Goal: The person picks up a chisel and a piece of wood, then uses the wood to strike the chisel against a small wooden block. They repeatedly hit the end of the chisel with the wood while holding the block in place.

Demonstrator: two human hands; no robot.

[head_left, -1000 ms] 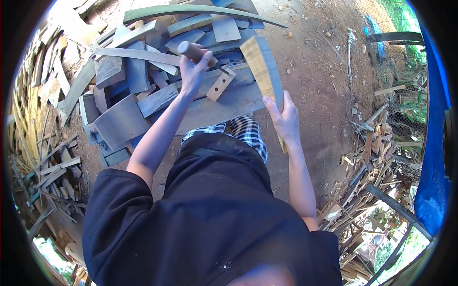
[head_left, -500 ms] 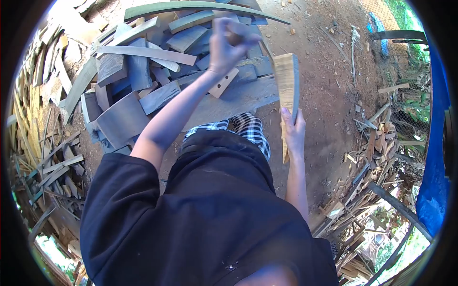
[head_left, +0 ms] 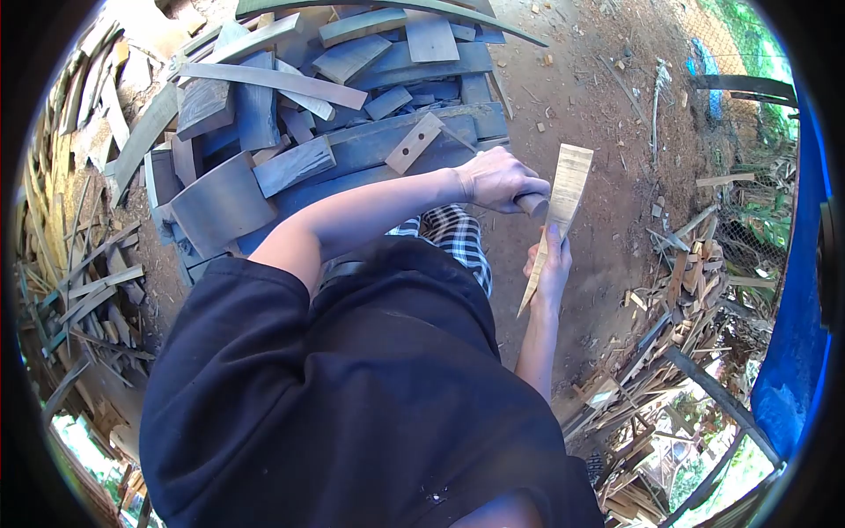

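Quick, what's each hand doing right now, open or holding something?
Left hand: closed around a brown cylindrical handle.
Right hand: closed, holding a tapered piece of wood.

head view | text: none legible | labels, brands, numbers, signs: none legible
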